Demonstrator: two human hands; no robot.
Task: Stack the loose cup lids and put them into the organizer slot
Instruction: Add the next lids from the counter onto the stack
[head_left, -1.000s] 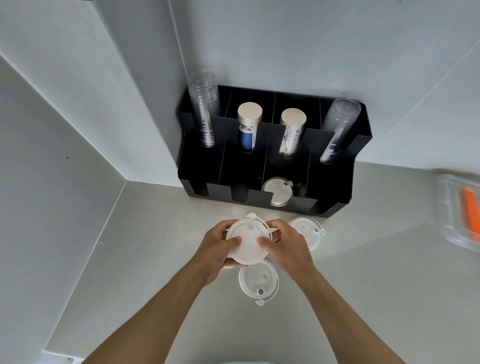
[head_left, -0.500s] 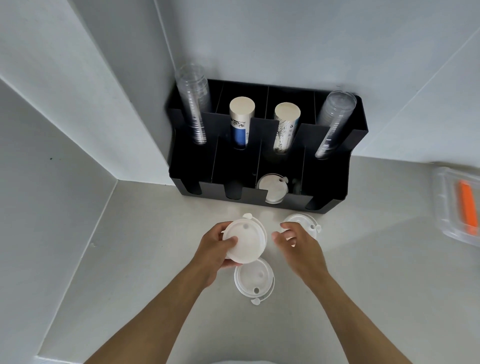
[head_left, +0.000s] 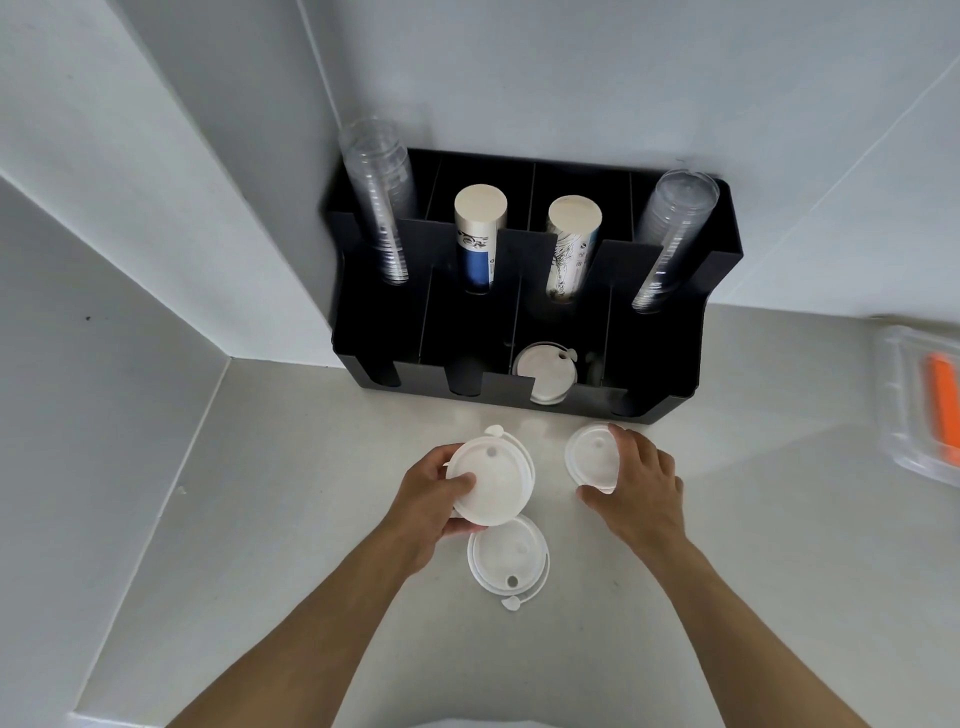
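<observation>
R hand (head_left: 636, 488) has left the white plastic lid stack (head_left: 493, 480), which L hand (head_left: 428, 501) grips w/ thumb on top, and now pinches loose round white lid (head_left: 592, 454) on grey counter (head_left: 311, 519) by black slotted organizer (head_left: 675, 332); risk: thin rim slips, one-handed stack tilts.

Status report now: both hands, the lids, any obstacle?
Left hand grips lid stack. Right hand grips second lid on counter. Third lid lies loose. Nothing blocks organizer slot.

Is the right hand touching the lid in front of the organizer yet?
Touching. The head view shows the right hand over the lid, its fingers on the far rim and its thumb against the near rim, with no gap visible.
</observation>
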